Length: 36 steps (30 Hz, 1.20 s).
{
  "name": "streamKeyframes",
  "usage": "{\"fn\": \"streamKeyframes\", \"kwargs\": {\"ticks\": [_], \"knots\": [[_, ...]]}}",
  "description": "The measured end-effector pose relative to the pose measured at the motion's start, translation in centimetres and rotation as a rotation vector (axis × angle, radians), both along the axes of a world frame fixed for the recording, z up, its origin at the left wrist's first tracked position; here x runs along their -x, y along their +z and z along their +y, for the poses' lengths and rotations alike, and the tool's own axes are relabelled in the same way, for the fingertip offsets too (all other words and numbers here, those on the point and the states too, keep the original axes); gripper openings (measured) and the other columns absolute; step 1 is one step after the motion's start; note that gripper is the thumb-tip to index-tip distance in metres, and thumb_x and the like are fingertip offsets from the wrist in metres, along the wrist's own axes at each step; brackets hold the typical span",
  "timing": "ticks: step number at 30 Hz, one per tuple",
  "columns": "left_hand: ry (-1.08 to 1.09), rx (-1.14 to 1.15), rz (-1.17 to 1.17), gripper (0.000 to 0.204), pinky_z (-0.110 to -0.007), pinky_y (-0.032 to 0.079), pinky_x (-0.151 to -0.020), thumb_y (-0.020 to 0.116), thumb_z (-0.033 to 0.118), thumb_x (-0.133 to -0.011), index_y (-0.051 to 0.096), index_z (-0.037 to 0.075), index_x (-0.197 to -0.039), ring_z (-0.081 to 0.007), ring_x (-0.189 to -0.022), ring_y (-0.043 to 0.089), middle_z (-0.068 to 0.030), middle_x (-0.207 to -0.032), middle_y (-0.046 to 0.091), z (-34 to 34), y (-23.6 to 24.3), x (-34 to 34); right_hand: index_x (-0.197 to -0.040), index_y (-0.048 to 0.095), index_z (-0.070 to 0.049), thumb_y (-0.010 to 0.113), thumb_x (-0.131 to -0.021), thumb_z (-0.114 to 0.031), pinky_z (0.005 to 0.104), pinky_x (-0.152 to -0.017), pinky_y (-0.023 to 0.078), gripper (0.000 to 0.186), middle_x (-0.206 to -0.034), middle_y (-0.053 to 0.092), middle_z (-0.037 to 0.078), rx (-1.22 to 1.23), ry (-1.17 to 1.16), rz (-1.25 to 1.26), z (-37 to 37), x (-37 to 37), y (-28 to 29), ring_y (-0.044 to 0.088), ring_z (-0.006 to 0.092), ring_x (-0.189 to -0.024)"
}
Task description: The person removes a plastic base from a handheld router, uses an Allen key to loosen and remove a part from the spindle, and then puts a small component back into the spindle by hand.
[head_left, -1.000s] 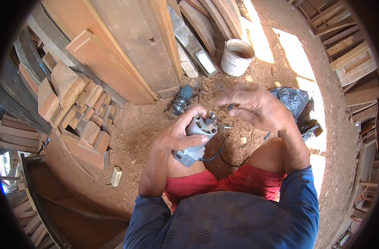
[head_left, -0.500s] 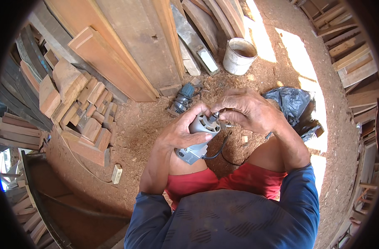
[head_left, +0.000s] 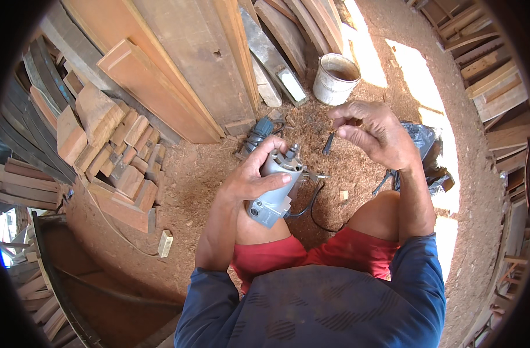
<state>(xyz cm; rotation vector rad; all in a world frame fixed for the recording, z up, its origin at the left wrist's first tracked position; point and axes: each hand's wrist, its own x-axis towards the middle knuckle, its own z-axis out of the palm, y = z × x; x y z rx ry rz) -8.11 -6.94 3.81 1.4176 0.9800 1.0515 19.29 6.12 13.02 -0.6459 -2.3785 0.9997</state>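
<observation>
My left hand [head_left: 250,174] is wrapped round the grey body of a handheld power tool [head_left: 272,194], which looks like a trim router motor, tilted above my left knee. Its metal spindle [head_left: 292,152] points up and away, bare of fingers. To the right and apart from the tool, my right hand [head_left: 378,136] is raised with thumb and fingertips drawn together. Something small and dark may sit between them; I cannot make it out. A black cable [head_left: 312,213] loops below the tool. Beyond my right fingertips a slim dark object [head_left: 327,144] lies on the ground.
A teal power tool [head_left: 258,134] lies on the sawdust behind my left hand. A whitish bucket [head_left: 336,81] stands farther off, and a black plastic bag [head_left: 419,136] is beyond my right wrist. Wood blocks [head_left: 125,145] are piled at left; large boards [head_left: 178,58] lean behind.
My right hand has come off the tool's spindle and moved up and to the right. The spindle end now shows. My left hand keeps its hold, with the tool slightly turned.
</observation>
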Motion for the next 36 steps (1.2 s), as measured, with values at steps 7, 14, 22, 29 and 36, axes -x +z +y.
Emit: {"fn": "streamKeyframes", "kwargs": {"ticks": [7, 14, 22, 29, 36], "knots": [[0.075, 0.175, -0.176, 0.056, -0.032, 0.045, -0.094, 0.078, 0.026, -0.089, 0.047, 0.007, -0.132, -0.0151, -0.107, 0.054, -0.0051, -0.113, 0.057, 0.4, -1.2, 0.5, -0.118, 0.068, 0.001, 0.069, -0.096, -0.019, 0.0426, -0.084, 0.057, 0.030, -0.100, 0.075, 0.018, -0.043, 0.143, -0.163, 0.0, 0.9, -1.0, 0.073, 0.0309, -0.096], [0.108, 0.197, -0.232, 0.057, -0.039, 0.057, -0.087, 0.077, 0.025, -0.089, 0.042, 0.006, -0.131, -0.0235, -0.101, 0.069, -0.0156, -0.113, 0.065, 0.9, -1.6, 0.4, -0.119, 0.068, 0.000, 0.069, -0.096, -0.025, 0.0490, -0.092, 0.052, 0.033, -0.111, 0.071, 0.020, 0.018, 0.132, -0.160, 0.7, 0.4, -1.7, 0.067, 0.0398, -0.106], [0.105, 0.190, -0.227, 0.056, -0.038, 0.058, -0.085, 0.076, 0.025, -0.090, 0.042, 0.006, -0.131, -0.0226, -0.100, 0.069, -0.0152, -0.110, 0.065, 0.9, -1.7, 0.4, -0.120, 0.068, -0.002, 0.068, -0.097, -0.027, 0.0490, -0.094, 0.052, 0.034, -0.113, 0.071, 0.018, 0.014, 0.135, -0.214, 0.6, 0.6, -1.7, 0.067, 0.0386, -0.108], [0.115, 0.210, -0.256, 0.057, -0.038, 0.058, -0.084, 0.076, 0.025, -0.090, 0.042, 0.006, -0.131, -0.0227, -0.099, 0.069, -0.0159, -0.111, 0.065, 0.7, -1.5, 0.5, -0.119, 0.069, -0.002, 0.069, -0.096, -0.027, 0.0486, -0.094, 0.052, 0.034, -0.114, 0.071, 0.019, 0.044, 0.130, -0.215, 0.4, 0.9, -1.6, 0.067, 0.0381, -0.109], [0.120, 0.268, -0.335, 0.063, -0.039, 0.060, -0.082, 0.076, 0.026, -0.090, 0.037, 0.005, -0.136, -0.0275, -0.100, 0.071, -0.0200, -0.114, 0.065, 0.4, -0.5, 0.1, -0.123, 0.070, -0.005, 0.062, -0.101, -0.023, 0.0442, -0.100, 0.055, 0.030, -0.123, 0.071, 0.015, -0.001, 0.043, -0.217, 4.7, -0.2, -2.4, 0.068, 0.0317, -0.111]]}}
